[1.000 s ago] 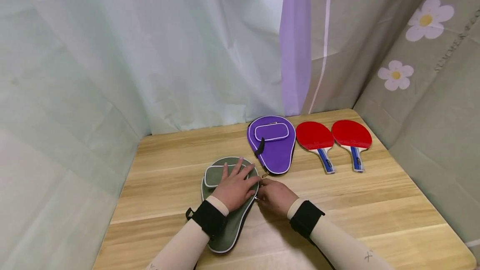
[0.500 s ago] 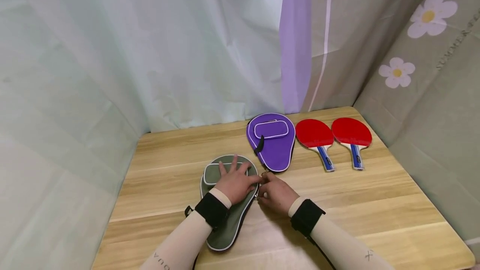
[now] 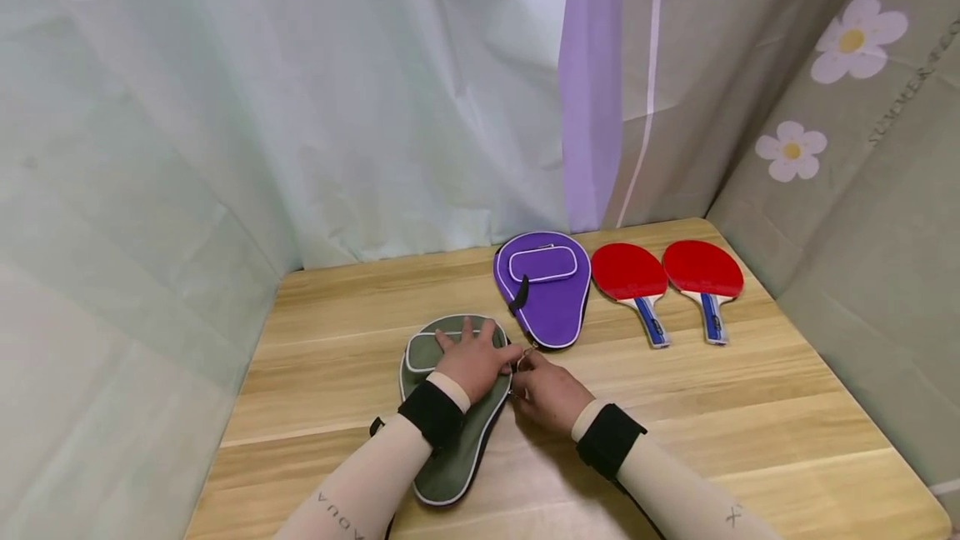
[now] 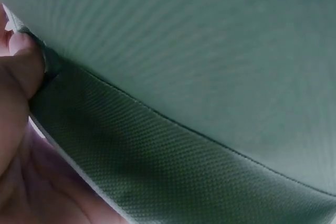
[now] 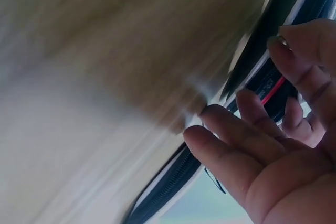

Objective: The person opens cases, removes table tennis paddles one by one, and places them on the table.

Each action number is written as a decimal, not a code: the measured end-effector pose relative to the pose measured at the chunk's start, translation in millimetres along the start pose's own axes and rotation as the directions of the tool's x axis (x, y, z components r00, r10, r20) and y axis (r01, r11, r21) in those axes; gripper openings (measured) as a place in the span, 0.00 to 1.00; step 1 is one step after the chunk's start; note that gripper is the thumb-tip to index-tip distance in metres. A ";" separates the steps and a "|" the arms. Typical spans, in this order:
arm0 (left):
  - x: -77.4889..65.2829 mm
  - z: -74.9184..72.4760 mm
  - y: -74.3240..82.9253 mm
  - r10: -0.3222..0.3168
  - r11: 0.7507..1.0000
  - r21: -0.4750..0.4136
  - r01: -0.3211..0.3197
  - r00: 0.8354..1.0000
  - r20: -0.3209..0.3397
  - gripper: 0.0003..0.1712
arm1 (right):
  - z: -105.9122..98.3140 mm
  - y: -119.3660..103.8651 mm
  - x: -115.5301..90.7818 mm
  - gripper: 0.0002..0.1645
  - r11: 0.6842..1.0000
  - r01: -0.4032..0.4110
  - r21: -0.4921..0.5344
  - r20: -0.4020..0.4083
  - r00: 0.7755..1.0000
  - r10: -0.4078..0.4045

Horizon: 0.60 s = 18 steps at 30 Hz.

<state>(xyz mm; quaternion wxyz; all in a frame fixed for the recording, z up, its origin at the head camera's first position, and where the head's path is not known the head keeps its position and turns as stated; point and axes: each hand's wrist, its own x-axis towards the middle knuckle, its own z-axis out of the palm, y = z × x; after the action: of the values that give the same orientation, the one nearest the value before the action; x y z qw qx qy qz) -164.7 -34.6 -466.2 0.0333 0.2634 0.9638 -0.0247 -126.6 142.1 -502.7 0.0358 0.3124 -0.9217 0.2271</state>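
Observation:
A grey-green table tennis bat case (image 3: 453, 465) with white piping lies on the table, pocket side up. My left hand (image 3: 468, 365) presses on its pocket (image 3: 423, 352) with fingers spread, forefinger reaching the right edge. In the left wrist view, the thumb (image 4: 23, 61) rests against the green fabric. At that edge my right hand (image 3: 553, 394) pinches a small shiny zip pull (image 5: 284, 41) between thumb and forefinger. Its other fingers lie along the black zip (image 5: 168, 182). A red strip (image 5: 273, 91) shows between the dark zip edges.
Just beyond the hands lies a purple bat case (image 3: 558, 307) with a black strap. Two red bats (image 3: 628, 269) with blue handles lie to its right, the far one (image 3: 703, 267) near the table's right edge. Curtains (image 3: 420, 107) hang behind and on both sides.
My left hand has drawn its spread fingers closer together and its thumb in near the case's right edge. The right hand stays at the zip, with only slight finger movement.

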 end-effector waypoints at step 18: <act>1.4 0.2 0.4 -0.026 0.998 -0.052 0.026 1.000 -0.001 0.05 | 4.6 3.5 2.6 0.07 0.988 0.088 -0.128 -0.082 0.992 -0.099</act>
<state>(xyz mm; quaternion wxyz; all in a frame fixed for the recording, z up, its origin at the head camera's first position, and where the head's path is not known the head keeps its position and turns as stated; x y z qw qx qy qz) -165.7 -33.5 -466.5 0.0392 0.2501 0.9674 0.0003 -130.4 141.0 -507.7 0.1066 0.3422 -0.9158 0.1811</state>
